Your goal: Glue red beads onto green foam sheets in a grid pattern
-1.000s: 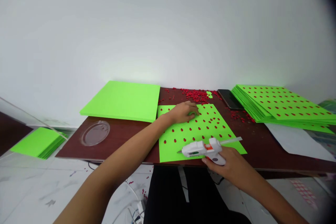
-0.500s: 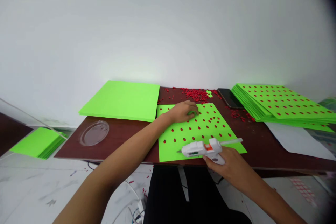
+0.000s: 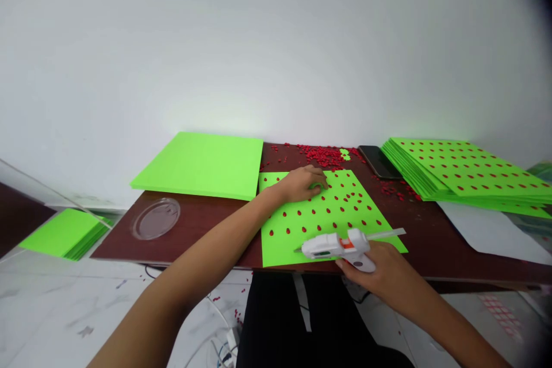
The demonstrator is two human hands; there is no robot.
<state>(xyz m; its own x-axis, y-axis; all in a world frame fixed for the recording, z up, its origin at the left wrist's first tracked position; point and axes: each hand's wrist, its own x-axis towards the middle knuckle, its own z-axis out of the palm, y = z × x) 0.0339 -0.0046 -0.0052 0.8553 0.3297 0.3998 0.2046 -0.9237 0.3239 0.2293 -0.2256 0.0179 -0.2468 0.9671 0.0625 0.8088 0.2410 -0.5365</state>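
Hand at Far Rows, Hand on Glue Gun Over Dotted Green Sheet

The left hand (image 3: 302,183) lies over the far part of a green sheet (image 3: 280,254), fingers curled down beside the red pieces (image 3: 288,231); whether its fingertips are together on a piece cannot be told; the right hand (image 3: 382,267) is wrapped around the handle of a white glue gun (image 3: 330,245), a pale glue stick (image 3: 391,234) jutting from its back; the nozzle points left over the sheet's near strip, which bears no pieces, though contact cannot be made out.

The sheet lies flat near the front edge of the brown worktop (image 3: 202,224); its red pieces run in rows, with a tighter cluster towards the right; as a judgement, the nozzle's place beside the near row puts the gun within easy reach of unfilled space.

Behind the sheet lie loose red pieces (image 3: 321,155) and small green cutouts (image 3: 345,154); a phone (image 3: 379,162) rests just beside a stack of dotted sheets (image 3: 452,181) at right; a plain green stack (image 3: 202,164) and a clear round lid (image 3: 156,221) sit at left.
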